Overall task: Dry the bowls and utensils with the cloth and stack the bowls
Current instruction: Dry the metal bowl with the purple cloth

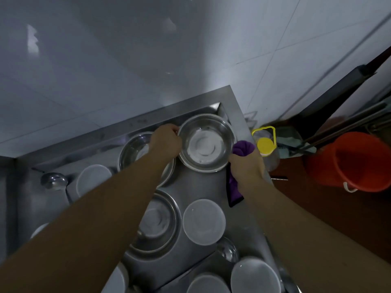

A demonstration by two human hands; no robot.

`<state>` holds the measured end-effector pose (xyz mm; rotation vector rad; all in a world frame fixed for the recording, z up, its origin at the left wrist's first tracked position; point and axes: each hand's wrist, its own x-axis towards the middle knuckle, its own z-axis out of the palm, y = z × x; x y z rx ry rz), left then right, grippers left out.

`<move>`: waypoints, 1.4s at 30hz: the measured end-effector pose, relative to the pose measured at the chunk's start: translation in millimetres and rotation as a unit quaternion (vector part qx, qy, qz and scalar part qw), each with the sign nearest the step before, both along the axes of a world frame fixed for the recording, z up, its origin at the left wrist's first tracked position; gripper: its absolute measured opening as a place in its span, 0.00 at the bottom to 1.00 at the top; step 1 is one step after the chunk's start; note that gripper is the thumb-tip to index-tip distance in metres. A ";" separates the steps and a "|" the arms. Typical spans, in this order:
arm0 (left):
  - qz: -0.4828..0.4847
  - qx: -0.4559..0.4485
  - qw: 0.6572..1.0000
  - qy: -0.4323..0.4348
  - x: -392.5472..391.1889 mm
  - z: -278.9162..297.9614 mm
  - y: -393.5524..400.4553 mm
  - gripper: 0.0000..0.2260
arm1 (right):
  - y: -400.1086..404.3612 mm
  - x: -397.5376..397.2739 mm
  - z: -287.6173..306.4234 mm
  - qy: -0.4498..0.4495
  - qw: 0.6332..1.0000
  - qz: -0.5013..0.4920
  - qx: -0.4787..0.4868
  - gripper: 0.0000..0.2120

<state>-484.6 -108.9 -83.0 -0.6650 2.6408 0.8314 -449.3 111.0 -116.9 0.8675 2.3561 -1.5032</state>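
Observation:
A steel bowl (206, 143) sits at the far right corner of the steel counter (203, 187). My left hand (166, 142) grips its left rim. At the bowl's right edge, my right hand (247, 166) holds a bunched purple cloth (242, 148), whose tail hangs below the hand. A second steel bowl (135, 151) lies behind my left forearm, and a third steel bowl (156, 225) sits nearer to me. A ladle (54, 181) lies at the left, and another ladle (227, 251) is near the front.
Several white round bowls or lids (204, 222) lie scattered over the counter. Tiled walls stand behind it. On the floor to the right are a clear jug with a yellow cap (265, 144), an orange bucket (351, 160) and dark poles.

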 end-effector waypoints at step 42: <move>0.533 0.379 0.756 0.039 175.7 -16.6 -63.6 0.06 | -32.1 145.5 71.0 -0.002 0.991 0.125 -0.046 0.16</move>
